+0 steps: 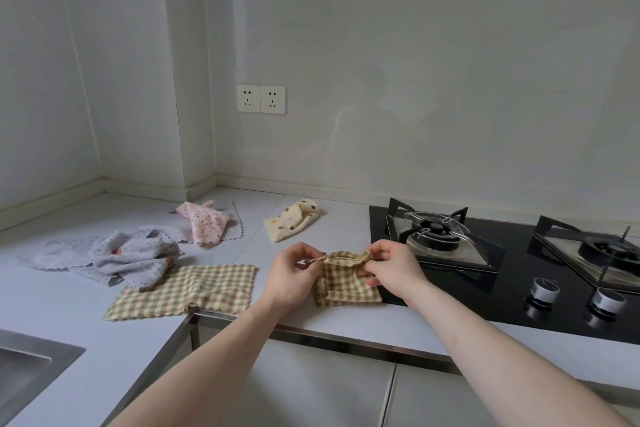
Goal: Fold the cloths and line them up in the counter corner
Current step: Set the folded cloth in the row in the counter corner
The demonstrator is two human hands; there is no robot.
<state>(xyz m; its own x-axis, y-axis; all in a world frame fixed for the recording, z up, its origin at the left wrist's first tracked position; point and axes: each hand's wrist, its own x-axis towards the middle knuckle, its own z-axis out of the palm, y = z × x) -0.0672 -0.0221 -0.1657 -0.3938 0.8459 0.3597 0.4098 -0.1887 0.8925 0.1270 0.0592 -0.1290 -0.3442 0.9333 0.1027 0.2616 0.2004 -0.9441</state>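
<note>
A small green-checked cloth [344, 282] hangs between both hands just above the counter, beside the stove. My left hand [294, 274] pinches its top left edge and my right hand [393, 269] pinches its top right edge. A second green-checked cloth [187, 289] lies flat on the counter to the left. A crumpled grey cloth [128, 258] sits behind that one. Further back lie a pink spotted cloth [204, 222] on a flat grey cloth [233, 230], and a cream cloth [292, 222] with brown and yellow dots. The counter corner [207, 191] is at the back.
A black gas stove [512, 253] with two burners and two knobs fills the right side of the counter. A steel sink [31, 371] is at the lower left. Two wall sockets [261, 99] sit above the corner. Cabinet fronts run below the counter's edge.
</note>
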